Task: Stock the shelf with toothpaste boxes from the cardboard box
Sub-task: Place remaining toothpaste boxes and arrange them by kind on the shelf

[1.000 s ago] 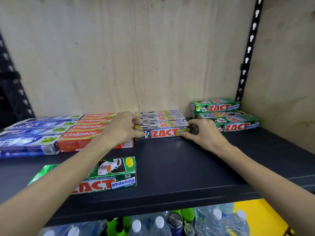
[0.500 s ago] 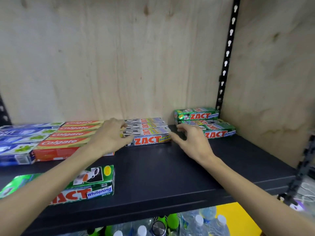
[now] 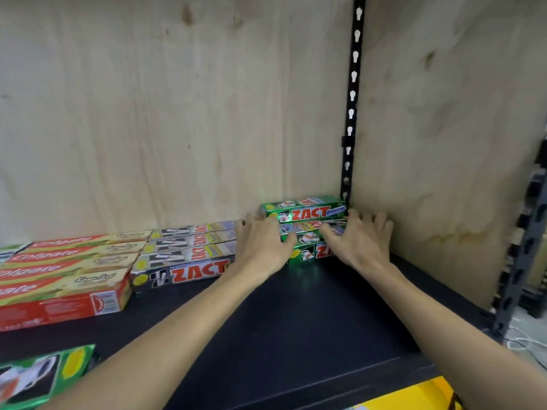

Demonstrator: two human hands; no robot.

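Green Zact boxes point(image 3: 305, 211), silver-black Zact boxes point(image 3: 183, 261), red-cream Colgate boxes point(image 3: 68, 270), black shelf point(image 3: 310, 321), pale plywood back point(image 3: 177, 113).

On the shelf point(image 3: 325, 315), Colgate boxes point(image 3: 68, 270) lie left of Zact boxes point(image 3: 189, 253), whitening boxes point(image 3: 307, 211) rightmost

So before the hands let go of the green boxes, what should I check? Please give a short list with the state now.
1. Both hands on the green ZACT boxes: ok, left hand and right hand rest on them.
2. Green boxes against the back corner: ok.
3. Top green box square on the lower ones: cannot tell, hands cover them.
4. Silver ZACT boxes in a neat row: ok.
5. Loose green box at the shelf front put away: not ok.
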